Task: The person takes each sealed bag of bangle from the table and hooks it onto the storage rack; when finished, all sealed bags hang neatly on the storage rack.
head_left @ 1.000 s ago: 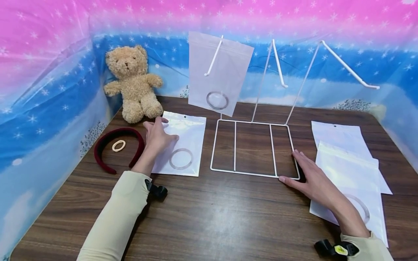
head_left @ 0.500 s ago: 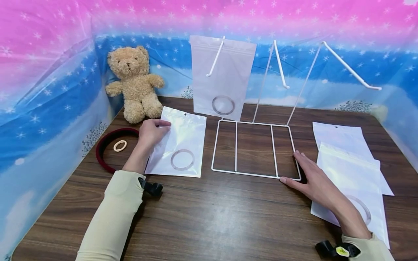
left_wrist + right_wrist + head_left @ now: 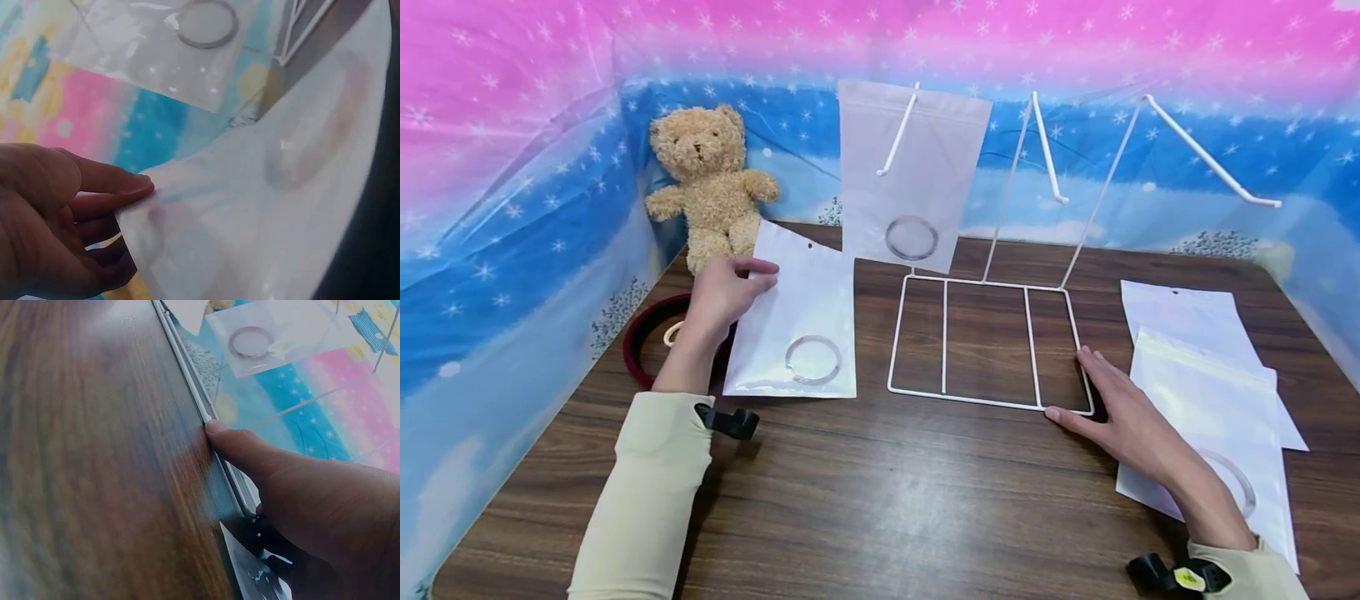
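My left hand (image 3: 724,292) pinches the left edge of a white zip bag (image 3: 790,300) between thumb and fingers. The bag is tilted up off the table and shows a ring-shaped bangle (image 3: 812,360) inside; in the left wrist view the raised bag (image 3: 250,219) bends away from the fingertips. A white wire display rack (image 3: 988,402) stands mid-table. On its front right corner rests my right hand (image 3: 1123,417), fingers straight along the side and thumb at the front bar. From the rack's left hook hangs a similar bag (image 3: 917,183) with a bangle.
Two more white bags (image 3: 1195,400) overlap at the right, partly under my right forearm. A teddy bear (image 3: 707,183) sits at the back left. Beside my left wrist lie a dark red headband (image 3: 638,350) and a small cream ring (image 3: 672,335). The rack's other hooks (image 3: 1048,150) jut forward.
My left hand has taken hold of the bag's left edge and drawn it left and upward, tilting it. The hanging bag has swung slightly. The right hand stays on the rack.
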Demonstrator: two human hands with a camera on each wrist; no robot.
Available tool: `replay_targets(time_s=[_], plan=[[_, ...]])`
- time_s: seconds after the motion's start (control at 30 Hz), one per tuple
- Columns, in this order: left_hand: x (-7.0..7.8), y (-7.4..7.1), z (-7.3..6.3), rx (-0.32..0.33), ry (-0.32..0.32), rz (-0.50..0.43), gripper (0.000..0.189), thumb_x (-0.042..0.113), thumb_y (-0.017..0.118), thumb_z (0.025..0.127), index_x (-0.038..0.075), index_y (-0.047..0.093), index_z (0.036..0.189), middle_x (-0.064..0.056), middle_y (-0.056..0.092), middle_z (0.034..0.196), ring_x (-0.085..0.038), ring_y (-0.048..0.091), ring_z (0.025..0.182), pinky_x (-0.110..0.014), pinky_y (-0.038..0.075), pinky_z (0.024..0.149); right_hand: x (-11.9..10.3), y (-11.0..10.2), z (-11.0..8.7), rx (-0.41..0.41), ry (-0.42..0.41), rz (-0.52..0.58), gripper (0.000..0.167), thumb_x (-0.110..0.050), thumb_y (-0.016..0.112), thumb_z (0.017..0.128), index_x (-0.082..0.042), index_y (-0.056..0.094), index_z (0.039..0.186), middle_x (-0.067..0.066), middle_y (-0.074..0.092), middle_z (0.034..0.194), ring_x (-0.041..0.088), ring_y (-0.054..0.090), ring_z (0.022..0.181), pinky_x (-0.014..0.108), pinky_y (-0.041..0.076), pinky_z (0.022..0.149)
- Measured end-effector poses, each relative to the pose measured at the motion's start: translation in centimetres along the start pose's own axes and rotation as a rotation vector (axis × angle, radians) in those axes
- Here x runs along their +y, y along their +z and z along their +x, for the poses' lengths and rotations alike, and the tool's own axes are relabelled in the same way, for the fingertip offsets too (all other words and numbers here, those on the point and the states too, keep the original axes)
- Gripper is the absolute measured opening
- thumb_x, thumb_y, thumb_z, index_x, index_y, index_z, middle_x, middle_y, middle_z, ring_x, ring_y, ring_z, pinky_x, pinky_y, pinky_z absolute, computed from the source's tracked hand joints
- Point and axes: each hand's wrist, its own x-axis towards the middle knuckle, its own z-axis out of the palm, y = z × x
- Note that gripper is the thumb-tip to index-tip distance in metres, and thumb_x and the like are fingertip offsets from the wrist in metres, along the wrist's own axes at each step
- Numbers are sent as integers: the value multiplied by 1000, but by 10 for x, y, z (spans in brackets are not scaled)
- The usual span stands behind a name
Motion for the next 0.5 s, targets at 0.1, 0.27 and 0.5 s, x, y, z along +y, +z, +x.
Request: replay_targets(time_s=[0.1, 0.27, 0.5], plan=[[10, -6, -6, 55, 112, 76, 23, 16, 66, 94, 6, 74, 113, -16, 62, 120, -28, 52, 100, -39, 44, 76, -1, -1, -1, -8, 6, 6, 107, -67, 61, 85, -7, 10, 158, 26, 13, 159, 46, 13, 143, 70, 21, 102], [32, -14, -25, 159, 257, 198, 20, 19, 69, 92, 9, 77, 107, -14, 70, 91, -25, 59, 76, -37, 41, 65, -2, -1, 0, -21, 15, 14, 107, -67, 61, 85, -8, 9, 158, 26, 11, 159, 46, 12, 144, 70, 21, 102], [72, -34, -75, 288, 384, 302, 19, 20, 71, 90, 15, 79, 106, -8, 68, 67, -21, 62, 62, -35, 39, 56, 0, 0, 0, -12, 3, 14, 107, -66, 61, 85, -8, 10, 158, 25, 12, 159, 45, 12, 144, 70, 21, 103]])
